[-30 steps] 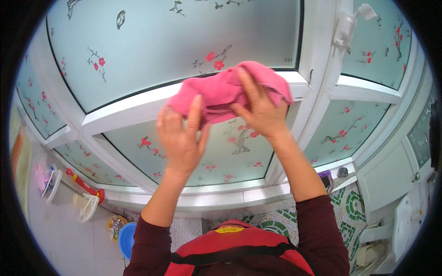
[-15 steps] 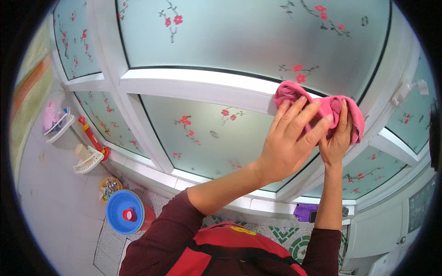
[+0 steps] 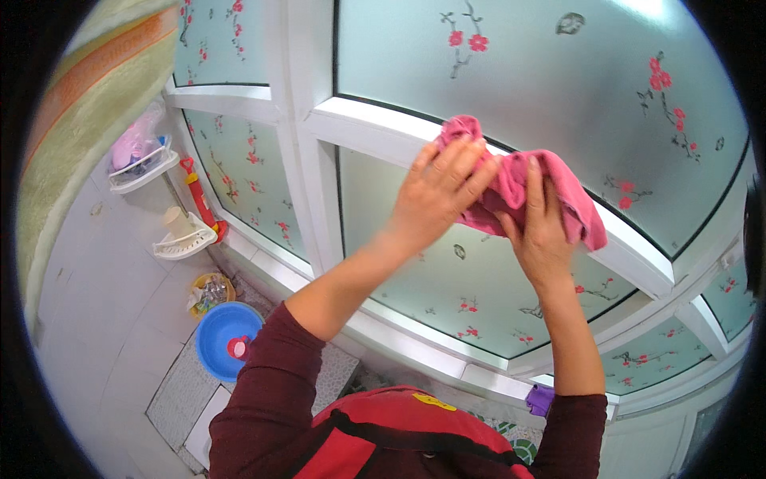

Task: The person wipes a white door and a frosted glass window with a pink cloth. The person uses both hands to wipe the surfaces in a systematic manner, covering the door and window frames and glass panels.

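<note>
A crumpled pink cloth (image 3: 523,180) lies against the white crossbar (image 3: 375,125) of a frosted glass partition. My left hand (image 3: 439,188) presses the cloth's left end to the bar, fingers bent over it. Lower and to the right, my right hand (image 3: 544,239) grips the other end, with the thumb and fingers on the fabric. Above the bar is a large frosted pane (image 3: 527,72) with printed red blossoms, and a similar lower pane (image 3: 447,279) sits below it. Part of the bar is hidden behind the cloth and hands.
Down at the left stands a blue basin (image 3: 211,339) holding a red cup (image 3: 238,347), beside a small yellow basket (image 3: 212,291). White corner shelves (image 3: 185,239) and a red-and-yellow pump-like tool (image 3: 199,195) are by the wall. A purple cloth (image 3: 540,399) rests on the low ledge.
Both hands have slid the pink cloth leftward along the crossbar, away from the frame's right corner. The view has turned, so the partition and basin appear farther right.
</note>
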The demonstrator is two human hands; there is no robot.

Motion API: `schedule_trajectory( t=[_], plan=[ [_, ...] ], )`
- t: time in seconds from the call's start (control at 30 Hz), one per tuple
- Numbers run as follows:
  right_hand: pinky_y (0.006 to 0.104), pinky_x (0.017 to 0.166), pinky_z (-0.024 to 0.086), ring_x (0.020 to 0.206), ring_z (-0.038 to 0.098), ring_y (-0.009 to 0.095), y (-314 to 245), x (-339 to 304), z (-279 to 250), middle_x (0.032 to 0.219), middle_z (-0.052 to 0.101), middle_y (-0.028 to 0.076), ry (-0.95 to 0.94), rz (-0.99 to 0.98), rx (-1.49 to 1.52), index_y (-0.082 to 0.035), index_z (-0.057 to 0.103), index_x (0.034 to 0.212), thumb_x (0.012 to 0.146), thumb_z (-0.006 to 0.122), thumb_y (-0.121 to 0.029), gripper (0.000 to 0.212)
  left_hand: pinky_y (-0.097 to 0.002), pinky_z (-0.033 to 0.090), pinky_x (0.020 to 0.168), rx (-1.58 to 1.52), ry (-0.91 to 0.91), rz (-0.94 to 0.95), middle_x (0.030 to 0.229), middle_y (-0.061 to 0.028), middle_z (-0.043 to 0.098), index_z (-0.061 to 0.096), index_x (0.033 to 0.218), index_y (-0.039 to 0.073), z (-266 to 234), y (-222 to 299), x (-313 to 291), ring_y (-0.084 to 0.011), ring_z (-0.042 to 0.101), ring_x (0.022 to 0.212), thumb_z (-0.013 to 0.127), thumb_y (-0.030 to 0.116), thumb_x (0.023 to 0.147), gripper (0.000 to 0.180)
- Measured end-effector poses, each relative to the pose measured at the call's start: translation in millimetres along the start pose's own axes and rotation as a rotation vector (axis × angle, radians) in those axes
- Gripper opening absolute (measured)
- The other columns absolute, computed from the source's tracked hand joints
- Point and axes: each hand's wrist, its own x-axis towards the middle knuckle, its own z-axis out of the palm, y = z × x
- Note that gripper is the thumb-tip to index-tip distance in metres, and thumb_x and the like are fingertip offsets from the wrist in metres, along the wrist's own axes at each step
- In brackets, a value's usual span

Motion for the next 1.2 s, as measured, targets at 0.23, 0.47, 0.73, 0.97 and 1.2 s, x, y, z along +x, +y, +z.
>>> schedule_trajectory(
  t=[0.23,0.47,0.73,0.97,1.2],
  plan=[
    [0.0436,0.098,0.043,0.118,0.055,0.032,-75,61,63,0.133,0.053,0.016,0.058,-0.120,0.017,-0.008,0.038,0.145,0.060,0.084,-0.021,0.097,-0.0491,0.030,0.111,0.068,-0.098,-0.047,0.139,-0.0082,0.045,0.042,0.139,0.009,-40,-102,-27,-0.0281,0.042,0.131,0.076,0.010,0.059,0.086],
    [0.0406,0.100,0.041,0.119,0.055,0.028,-121,88,133,0.133,0.055,0.013,0.122,-0.118,0.129,-0.007,0.035,0.146,0.083,0.055,-0.010,0.066,-0.0497,0.028,0.113,0.142,-0.126,-0.020,0.140,-0.0129,0.045,0.037,0.140,0.005,-51,-164,-42,-0.0305,0.041,0.132,0.074,0.003,0.065,0.083],
    [0.0335,0.091,0.047,0.117,0.056,0.024,-103,73,97,0.134,0.053,0.008,0.101,-0.076,0.201,-0.012,0.041,0.143,0.083,0.058,-0.011,0.062,-0.0534,0.030,0.108,0.149,-0.036,0.013,0.132,-0.0159,0.048,0.040,0.136,0.004,-48,-126,-24,-0.0341,0.045,0.126,0.068,0.007,0.074,0.068],
    [0.0349,0.090,0.049,0.112,0.058,0.023,-39,27,34,0.128,0.055,0.004,0.079,-0.019,0.152,-0.022,0.048,0.138,0.088,0.058,-0.010,0.053,-0.0532,0.033,0.105,0.050,-0.003,0.103,0.129,-0.0150,0.048,0.040,0.135,-0.001,-14,-55,-1,-0.0319,0.047,0.121,0.067,0.003,0.071,0.069],
    [0.0377,0.083,0.050,0.105,0.060,0.025,31,-17,-18,0.122,0.057,0.005,0.104,-0.023,0.123,-0.026,0.051,0.137,0.087,0.060,-0.011,0.053,-0.0523,0.034,0.105,-0.066,-0.018,0.161,0.130,-0.0143,0.049,0.042,0.133,-0.001,15,27,31,-0.0316,0.047,0.122,0.069,0.003,0.069,0.070]
  ],
)
